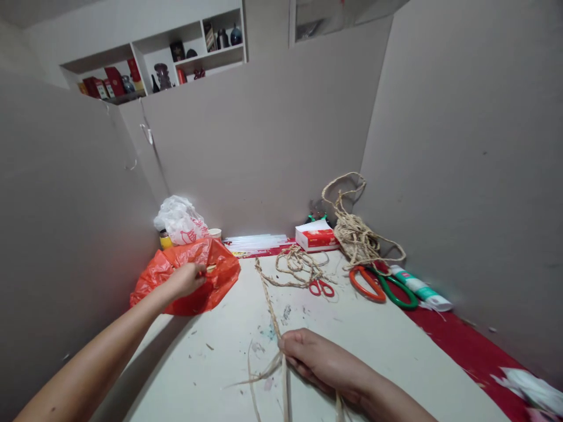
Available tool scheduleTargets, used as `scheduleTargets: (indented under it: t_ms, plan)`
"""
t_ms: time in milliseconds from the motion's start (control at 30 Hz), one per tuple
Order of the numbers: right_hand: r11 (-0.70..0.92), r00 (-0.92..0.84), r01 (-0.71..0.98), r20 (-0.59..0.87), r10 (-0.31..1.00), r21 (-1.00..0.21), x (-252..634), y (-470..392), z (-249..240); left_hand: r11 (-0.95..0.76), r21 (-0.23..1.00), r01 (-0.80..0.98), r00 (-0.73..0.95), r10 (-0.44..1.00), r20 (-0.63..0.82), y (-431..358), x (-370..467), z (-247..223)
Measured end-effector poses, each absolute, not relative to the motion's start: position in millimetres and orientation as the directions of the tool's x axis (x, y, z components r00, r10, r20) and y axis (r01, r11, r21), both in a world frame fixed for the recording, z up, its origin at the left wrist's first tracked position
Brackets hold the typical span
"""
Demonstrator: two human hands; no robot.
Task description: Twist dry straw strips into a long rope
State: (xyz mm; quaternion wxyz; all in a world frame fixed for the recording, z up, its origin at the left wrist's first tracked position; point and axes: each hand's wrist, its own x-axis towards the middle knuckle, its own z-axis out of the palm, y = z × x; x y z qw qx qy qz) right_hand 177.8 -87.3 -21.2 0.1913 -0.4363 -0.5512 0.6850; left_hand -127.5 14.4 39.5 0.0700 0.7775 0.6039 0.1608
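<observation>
Fingers of my right hand point(323, 358) pinch the braided cord point(271, 309) on the near part of the desk point(387, 375), loose pale strands point(286, 392) trailing toward me. Farther left, my left hand point(188, 279) reaches over the red plastic bag point(222, 258), fingers bent; I cannot tell whether they grip anything. Small red-handled scissors point(321, 288) lie right of the cord, with orange point(365, 287) and green handles point(398, 295) farther right. Beyond them, a rope heap point(355, 237) rests beside a red-and-white box point(317, 237).
</observation>
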Motion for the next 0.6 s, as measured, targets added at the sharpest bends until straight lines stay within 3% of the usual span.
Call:
scheduleTargets:
  t_ms: [100, 233, 400, 533, 600]
  plan:
    - [-0.301, -0.557, 0.227, -0.377, 0.740, -0.926, 178, -86, -23, -0.267, 0.428, 0.863, 0.147, 0.945, 0.293, 46, -130, 71]
    - [-0.297, -0.556, 0.220, -0.370, 0.744, -0.929, 179, -85, -25, -0.326, 0.506, 0.799, 0.097, 0.899, 0.426, 75, -130, 96]
    - [-0.286, -0.556, 0.253, -0.381, 0.739, -0.924, 180, -84, -24, -0.326, 0.575, 0.751, 0.145, 0.930, 0.337, 60, -122, 81]
    - [-0.286, -0.560, 0.254, -0.382, 0.735, -0.924, 181, -82, -23, -0.318, 0.626, 0.712, 0.065, 0.917, 0.393, 21, -125, 72]
    - [-0.288, -0.558, 0.255, -0.384, 0.736, -0.923, 181, -82, -24, -0.293, 0.645, 0.706, 0.170, 0.954, 0.247, 2, -129, 67]
